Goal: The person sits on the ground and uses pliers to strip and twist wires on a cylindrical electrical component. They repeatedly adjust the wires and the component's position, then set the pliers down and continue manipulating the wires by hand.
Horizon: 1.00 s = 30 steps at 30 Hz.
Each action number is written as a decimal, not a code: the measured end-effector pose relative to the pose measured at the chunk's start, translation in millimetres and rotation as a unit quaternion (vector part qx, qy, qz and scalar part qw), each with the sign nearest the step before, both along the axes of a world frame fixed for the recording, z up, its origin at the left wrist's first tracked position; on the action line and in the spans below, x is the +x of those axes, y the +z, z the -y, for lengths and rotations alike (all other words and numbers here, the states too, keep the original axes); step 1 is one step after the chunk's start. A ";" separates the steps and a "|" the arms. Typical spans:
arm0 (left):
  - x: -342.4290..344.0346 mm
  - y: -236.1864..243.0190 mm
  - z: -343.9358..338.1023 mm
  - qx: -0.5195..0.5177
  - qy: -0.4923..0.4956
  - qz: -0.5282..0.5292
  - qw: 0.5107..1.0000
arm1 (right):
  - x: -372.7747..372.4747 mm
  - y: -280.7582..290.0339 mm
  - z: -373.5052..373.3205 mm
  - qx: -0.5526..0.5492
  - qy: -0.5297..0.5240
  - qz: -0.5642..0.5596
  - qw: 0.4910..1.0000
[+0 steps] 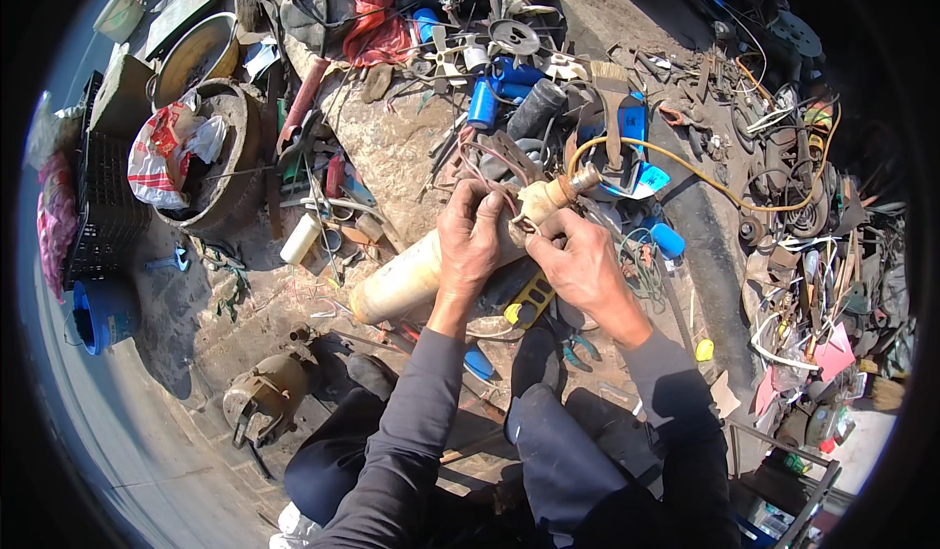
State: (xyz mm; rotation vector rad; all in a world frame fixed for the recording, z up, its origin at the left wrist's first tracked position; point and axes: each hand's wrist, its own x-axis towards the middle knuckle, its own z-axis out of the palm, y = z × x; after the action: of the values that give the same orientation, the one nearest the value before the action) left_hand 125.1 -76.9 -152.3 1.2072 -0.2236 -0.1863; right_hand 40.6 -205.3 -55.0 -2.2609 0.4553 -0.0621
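Observation:
A long cream cylinder (397, 280) lies slantwise before me, its narrow end with a threaded metal fitting (585, 179) pointing up to the right. My left hand (468, 240) is across the cylinder, thumb and fingers closed at thin reddish wires (480, 165) by its upper end. My right hand (586, 263) is closed in a pinch beside the cylinder's neck (540, 199), at a small loop-like piece (523, 226). Fingertips hide what exactly is pinched there. Beneath the cylinder shows a yellow slotted piece (532, 301), and pliers with teal handles (581, 353) lie near my shoe.
Beyond the cylinder lie blue cans (482, 103), a paintbrush (611, 94) and a red bag (377, 35). A round tub (240, 162) and a blue bucket (101, 316) stand left. Scrap wire and metal (793, 245) heap up right. A rusty motor-like body (266, 392) lies near left.

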 end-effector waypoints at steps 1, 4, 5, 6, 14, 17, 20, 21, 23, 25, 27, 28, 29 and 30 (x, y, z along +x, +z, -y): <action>0.0 0.6 -0.1 -0.004 -0.003 -0.002 1.000 | 2.1 3.8 1.6 0.017 -0.007 -0.023 1.000; 1.3 0.3 -1.6 0.048 0.018 0.014 0.999 | 14.8 12.4 10.0 -0.014 0.020 -0.049 0.998; 2.2 -0.2 -2.7 0.070 0.022 0.023 0.997 | 16.2 15.3 12.0 -0.022 0.031 -0.052 0.998; 2.4 -0.7 -4.3 0.077 0.013 0.029 0.997 | 15.5 18.5 13.7 -0.066 0.067 -0.030 0.995; 5.6 1.5 -6.5 0.111 0.026 0.071 0.991 | 6.7 21.1 7.0 -0.240 0.170 0.116 0.949; 6.0 3.5 -6.0 0.115 0.041 0.079 0.989 | 11.3 19.1 5.9 -0.235 0.184 0.127 0.946; 4.3 3.3 -5.9 0.107 0.047 0.087 0.989 | 16.2 18.7 6.8 -0.232 0.196 0.123 0.945; 4.0 2.5 -5.6 0.101 0.053 0.093 0.989 | 16.6 18.9 7.1 -0.231 0.199 0.110 0.946; 4.1 0.2 -4.0 0.078 0.048 0.068 0.993 | 17.3 18.4 6.8 -0.222 0.200 0.090 0.950; 4.2 -2.1 -2.1 0.060 0.049 0.051 0.996 | 17.7 17.0 6.0 -0.208 0.197 0.080 0.955; 2.9 -3.4 -2.1 0.061 0.050 0.031 0.996 | 19.4 14.5 5.1 -0.197 0.189 0.080 0.959; 1.4 -3.4 -2.6 0.055 0.061 0.034 0.996 | 20.1 13.5 5.0 -0.191 0.186 0.080 0.961; -0.7 -3.0 -2.9 0.055 0.067 0.032 0.996 | 20.8 12.7 5.5 -0.187 0.188 0.079 0.961; -2.7 -2.4 -2.4 0.054 0.074 0.031 0.995 | 21.6 12.4 6.7 -0.184 0.191 0.075 0.961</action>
State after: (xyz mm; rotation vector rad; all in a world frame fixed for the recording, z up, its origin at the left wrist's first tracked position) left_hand 122.4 -74.5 -154.6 1.3319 -0.1794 -0.0319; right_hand 62.2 -212.0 -42.6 -2.6456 -0.0899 -0.1270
